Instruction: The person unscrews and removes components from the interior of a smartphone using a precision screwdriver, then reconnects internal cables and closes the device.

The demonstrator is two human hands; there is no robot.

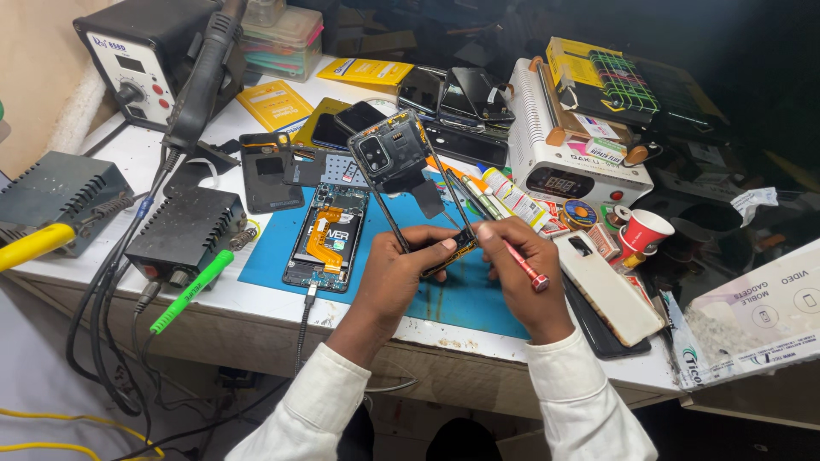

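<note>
A cluttered phone-repair bench is seen from above. At the far left, well away from the fingers, a dark soldering station is set beside a yellow-handled tool; behind it a hot-air rework station is stood with its black handpiece leaning across. Nearer, a second black unit is placed with a green-handled soldering iron resting at the bench edge. Just left of the fingers, an opened smartphone with an orange flex cable exposed is laid on a blue work mat.

A black phone middle frame, camera housing uppermost, is held tilted above the mat. Its lower edge is pinched by the left hand, thumb and curled fingers pressed against the frame's bottom bar. Touching the same corner, the right hand is closed around a red-handled screwdriver, its fingers pressed together on the shaft and its tip brought to the frame beside the left thumb.

Beyond the fingers, a pile of dark phones is stacked. To the right of the hands, a white screen-separator machine, a white phone case, a red paper cup and a pale cardboard box are arranged.
</note>
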